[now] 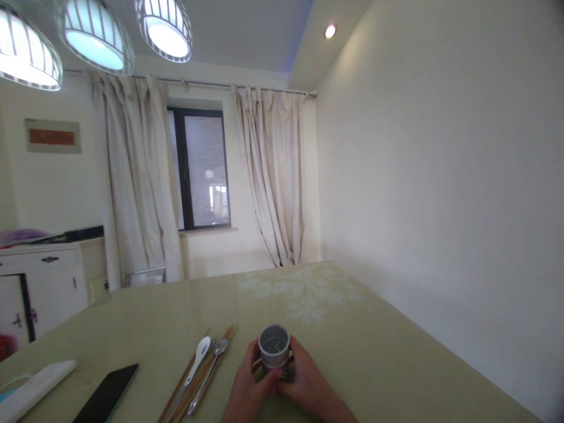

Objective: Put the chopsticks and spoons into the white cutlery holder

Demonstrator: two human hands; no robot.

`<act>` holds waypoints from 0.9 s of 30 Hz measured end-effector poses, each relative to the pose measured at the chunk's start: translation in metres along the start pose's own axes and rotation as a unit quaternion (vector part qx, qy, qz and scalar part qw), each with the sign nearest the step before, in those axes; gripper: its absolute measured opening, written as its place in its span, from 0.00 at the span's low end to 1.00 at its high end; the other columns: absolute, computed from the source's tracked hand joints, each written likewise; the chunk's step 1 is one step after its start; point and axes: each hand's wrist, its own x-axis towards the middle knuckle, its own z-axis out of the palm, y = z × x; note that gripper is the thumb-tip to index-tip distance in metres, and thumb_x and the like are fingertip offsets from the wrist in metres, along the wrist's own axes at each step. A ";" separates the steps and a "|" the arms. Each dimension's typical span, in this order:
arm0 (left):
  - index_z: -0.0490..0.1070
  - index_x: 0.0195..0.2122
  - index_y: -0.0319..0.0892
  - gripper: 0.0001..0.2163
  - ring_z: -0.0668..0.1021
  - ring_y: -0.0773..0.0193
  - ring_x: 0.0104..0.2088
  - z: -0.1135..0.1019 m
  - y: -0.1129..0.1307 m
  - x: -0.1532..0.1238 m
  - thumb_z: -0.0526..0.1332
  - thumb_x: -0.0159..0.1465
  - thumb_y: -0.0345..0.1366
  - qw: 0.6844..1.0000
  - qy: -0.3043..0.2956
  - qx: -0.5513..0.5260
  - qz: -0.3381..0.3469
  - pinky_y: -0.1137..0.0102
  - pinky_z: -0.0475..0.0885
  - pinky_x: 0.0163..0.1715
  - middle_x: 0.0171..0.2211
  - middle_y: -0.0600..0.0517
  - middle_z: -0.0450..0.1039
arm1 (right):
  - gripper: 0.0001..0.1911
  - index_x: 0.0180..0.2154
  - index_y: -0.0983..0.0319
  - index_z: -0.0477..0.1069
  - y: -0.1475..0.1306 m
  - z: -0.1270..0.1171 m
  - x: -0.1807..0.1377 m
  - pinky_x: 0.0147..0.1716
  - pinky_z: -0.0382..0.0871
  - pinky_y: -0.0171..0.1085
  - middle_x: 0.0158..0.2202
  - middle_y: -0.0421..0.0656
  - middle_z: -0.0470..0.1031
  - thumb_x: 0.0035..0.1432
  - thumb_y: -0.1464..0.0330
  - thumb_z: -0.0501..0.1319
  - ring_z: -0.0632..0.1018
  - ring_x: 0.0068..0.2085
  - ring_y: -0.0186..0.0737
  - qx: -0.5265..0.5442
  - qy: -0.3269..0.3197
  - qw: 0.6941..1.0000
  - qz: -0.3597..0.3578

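Note:
A small grey cup [274, 346] with an open top stands upright between my two hands, near the front of the table. Small yellowish specks show on its dark inside; what they are I cannot make out. My left hand [249, 382] wraps round the cup's left side, its thumb across the front. From the right, my right hand [308, 382] curls round the other side, and the thumbs come together at the front. Whether the cup's base touches the table is hidden. Left of my hands lie a white spoon [199, 355], a metal spoon [207, 379] and several wooden chopsticks [187, 396].
A black phone [108, 392] and a long white object [37, 388] lie on the left of the greenish table [379, 352]. A bare wall [440, 176] borders the table's right edge. Beyond the far edge are curtains [275, 170] and a window [205, 170].

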 end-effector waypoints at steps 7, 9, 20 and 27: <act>0.69 0.63 0.42 0.31 0.78 0.45 0.62 -0.003 -0.013 0.000 0.71 0.59 0.44 1.000 0.021 0.006 0.017 0.52 0.74 0.62 0.62 0.38 0.76 | 0.35 0.60 0.61 0.69 -0.002 -0.003 0.003 0.54 0.73 0.51 0.57 0.54 0.77 0.52 0.62 0.73 0.79 0.55 0.57 -0.019 0.008 1.000 0.013; 0.67 0.65 0.42 0.34 0.78 0.45 0.62 -0.002 -0.013 0.001 0.71 0.59 0.44 1.000 0.012 0.010 0.010 0.52 0.73 0.63 0.62 0.38 0.76 | 0.36 0.60 0.61 0.69 0.000 -0.003 0.004 0.55 0.72 0.52 0.57 0.54 0.77 0.51 0.62 0.74 0.78 0.56 0.58 -0.029 0.023 0.999 0.020; 0.81 0.47 0.41 0.19 0.78 0.45 0.55 -0.053 0.016 -0.011 0.48 0.71 0.31 0.816 0.090 0.568 0.047 0.51 0.71 0.57 0.51 0.40 0.81 | 0.38 0.56 0.61 0.72 0.002 -0.003 0.004 0.56 0.71 0.52 0.54 0.51 0.76 0.42 0.66 0.79 0.77 0.55 0.57 -0.071 0.028 0.995 0.061; 0.77 0.57 0.41 0.18 0.78 0.44 0.53 -0.093 0.012 -0.013 0.51 0.74 0.38 0.702 0.128 0.700 -0.046 0.55 0.72 0.49 0.54 0.39 0.79 | 0.39 0.53 0.61 0.74 -0.004 0.005 0.024 0.53 0.71 0.50 0.52 0.51 0.79 0.39 0.61 0.82 0.79 0.51 0.57 -0.139 -0.015 0.988 0.061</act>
